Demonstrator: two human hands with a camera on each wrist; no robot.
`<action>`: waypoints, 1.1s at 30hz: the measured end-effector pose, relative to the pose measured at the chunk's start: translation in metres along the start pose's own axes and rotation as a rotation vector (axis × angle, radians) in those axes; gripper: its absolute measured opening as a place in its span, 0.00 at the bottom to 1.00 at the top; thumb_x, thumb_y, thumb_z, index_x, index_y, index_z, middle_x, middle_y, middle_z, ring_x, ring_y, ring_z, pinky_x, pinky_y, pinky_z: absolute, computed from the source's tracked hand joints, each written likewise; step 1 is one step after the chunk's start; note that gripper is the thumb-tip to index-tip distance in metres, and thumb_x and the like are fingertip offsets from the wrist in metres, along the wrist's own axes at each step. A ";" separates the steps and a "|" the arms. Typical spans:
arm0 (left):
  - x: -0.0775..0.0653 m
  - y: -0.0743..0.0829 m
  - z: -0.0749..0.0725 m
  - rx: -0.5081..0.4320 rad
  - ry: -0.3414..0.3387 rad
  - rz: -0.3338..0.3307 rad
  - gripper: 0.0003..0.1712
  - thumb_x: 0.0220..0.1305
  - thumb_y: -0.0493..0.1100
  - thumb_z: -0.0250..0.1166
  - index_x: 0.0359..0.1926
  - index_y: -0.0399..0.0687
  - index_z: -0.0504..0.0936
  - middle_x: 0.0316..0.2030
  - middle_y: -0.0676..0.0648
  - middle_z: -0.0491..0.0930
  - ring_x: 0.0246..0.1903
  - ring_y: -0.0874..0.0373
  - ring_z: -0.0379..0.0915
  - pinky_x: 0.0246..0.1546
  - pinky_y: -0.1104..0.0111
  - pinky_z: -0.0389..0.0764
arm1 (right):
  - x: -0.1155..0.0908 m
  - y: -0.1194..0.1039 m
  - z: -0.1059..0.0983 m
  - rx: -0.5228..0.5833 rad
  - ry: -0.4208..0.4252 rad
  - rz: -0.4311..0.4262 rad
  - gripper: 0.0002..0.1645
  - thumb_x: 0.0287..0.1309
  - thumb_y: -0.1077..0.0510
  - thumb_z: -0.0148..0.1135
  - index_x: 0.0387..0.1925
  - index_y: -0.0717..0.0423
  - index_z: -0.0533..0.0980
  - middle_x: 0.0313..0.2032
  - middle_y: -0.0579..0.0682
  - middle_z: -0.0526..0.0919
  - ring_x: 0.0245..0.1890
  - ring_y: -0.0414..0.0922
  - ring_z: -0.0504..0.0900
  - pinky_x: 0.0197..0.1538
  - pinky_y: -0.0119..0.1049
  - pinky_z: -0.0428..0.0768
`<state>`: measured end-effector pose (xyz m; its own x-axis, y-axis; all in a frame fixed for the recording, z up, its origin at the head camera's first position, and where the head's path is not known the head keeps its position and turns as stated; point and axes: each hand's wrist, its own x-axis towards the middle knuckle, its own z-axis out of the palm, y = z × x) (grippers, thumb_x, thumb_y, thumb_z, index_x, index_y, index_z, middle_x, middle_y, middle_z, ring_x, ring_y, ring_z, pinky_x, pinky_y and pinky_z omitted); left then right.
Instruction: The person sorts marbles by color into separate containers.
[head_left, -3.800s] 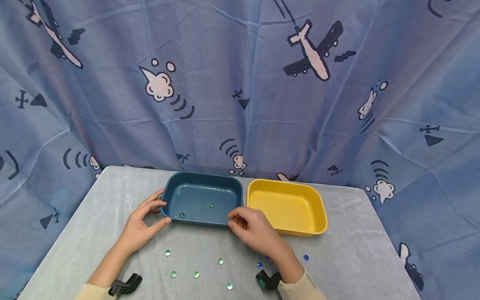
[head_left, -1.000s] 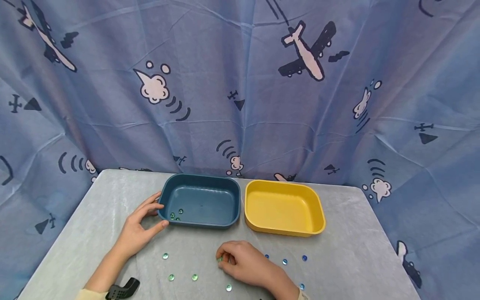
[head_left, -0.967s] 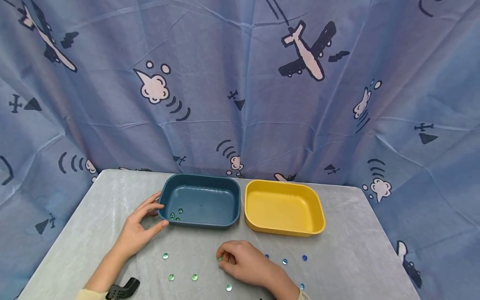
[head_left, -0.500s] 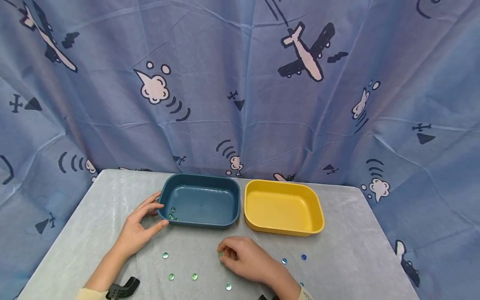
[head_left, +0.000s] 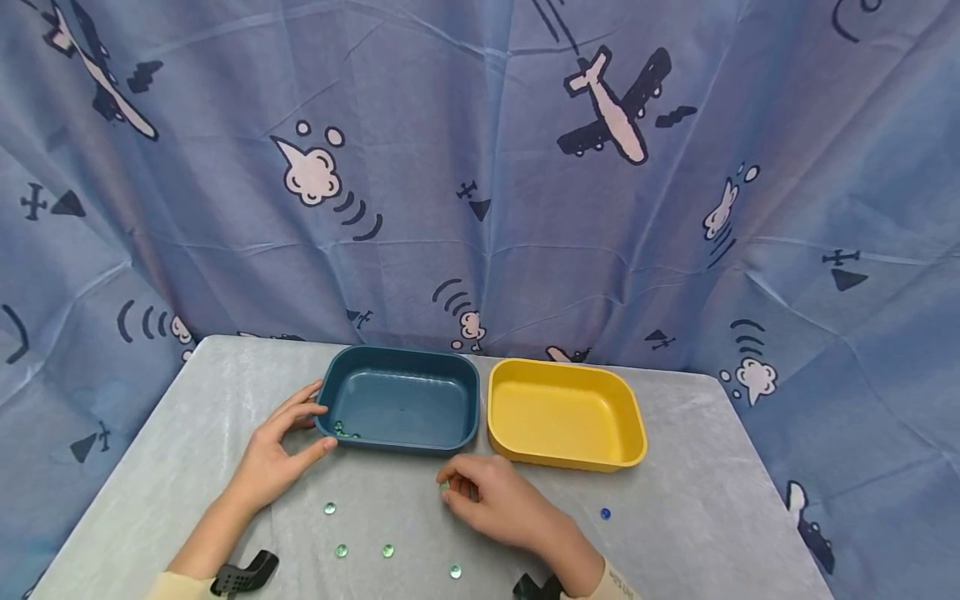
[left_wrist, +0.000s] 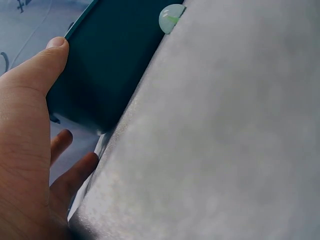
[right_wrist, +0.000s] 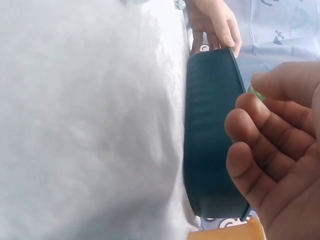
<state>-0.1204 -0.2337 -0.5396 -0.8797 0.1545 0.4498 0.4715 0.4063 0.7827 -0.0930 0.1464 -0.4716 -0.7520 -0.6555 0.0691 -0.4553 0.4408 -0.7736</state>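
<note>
Four round, glassy green beads (head_left: 387, 551) and one blue bead (head_left: 605, 514) lie on the grey, softly textured cloth (head_left: 712, 500), while a fifth green bead (head_left: 445, 485) is pinched between thumb and finger of the right hand (head_left: 498, 504), just in front of the two smooth, rounded trays. The left hand (head_left: 273, 454), fingers spread, touches the dark blue tray (head_left: 405, 408), whose near-left corner contains a few green beads, and the yellow tray (head_left: 566, 417) stands beside it.
</note>
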 end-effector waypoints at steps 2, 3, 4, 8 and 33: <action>0.000 -0.001 0.000 0.000 0.000 0.002 0.28 0.60 0.29 0.82 0.61 0.42 0.86 0.80 0.43 0.69 0.69 0.66 0.73 0.60 0.79 0.79 | 0.001 0.000 -0.001 -0.017 0.024 -0.022 0.06 0.75 0.60 0.70 0.49 0.53 0.86 0.34 0.35 0.81 0.33 0.33 0.77 0.35 0.27 0.82; 0.000 -0.001 0.000 -0.002 0.000 0.003 0.28 0.60 0.29 0.82 0.61 0.42 0.86 0.80 0.43 0.69 0.69 0.66 0.73 0.59 0.79 0.79 | 0.002 0.000 -0.002 -0.025 0.034 -0.032 0.06 0.74 0.60 0.70 0.49 0.54 0.86 0.34 0.35 0.81 0.33 0.33 0.78 0.35 0.28 0.82; 0.000 -0.001 0.000 -0.002 0.000 0.003 0.28 0.60 0.29 0.82 0.61 0.41 0.86 0.80 0.43 0.69 0.69 0.66 0.73 0.60 0.79 0.79 | 0.003 0.000 -0.002 -0.034 0.044 -0.038 0.06 0.74 0.60 0.70 0.49 0.54 0.86 0.34 0.35 0.81 0.33 0.33 0.78 0.35 0.28 0.82; 0.000 -0.001 0.000 0.000 0.000 0.005 0.28 0.59 0.29 0.82 0.61 0.41 0.86 0.79 0.42 0.69 0.69 0.68 0.73 0.59 0.79 0.79 | 0.006 -0.003 -0.005 -0.051 0.066 -0.049 0.06 0.74 0.60 0.70 0.50 0.54 0.86 0.35 0.34 0.81 0.34 0.33 0.78 0.35 0.28 0.82; 0.000 -0.001 0.000 -0.014 -0.005 -0.009 0.28 0.61 0.29 0.82 0.61 0.39 0.85 0.80 0.44 0.68 0.69 0.67 0.72 0.60 0.77 0.79 | 0.028 -0.004 -0.021 -0.052 0.167 -0.041 0.06 0.74 0.62 0.70 0.49 0.53 0.86 0.34 0.36 0.81 0.32 0.36 0.78 0.34 0.31 0.82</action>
<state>-0.1212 -0.2336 -0.5401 -0.8842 0.1555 0.4404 0.4643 0.3950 0.7927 -0.1222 0.1389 -0.4533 -0.7988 -0.5649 0.2067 -0.5082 0.4500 -0.7343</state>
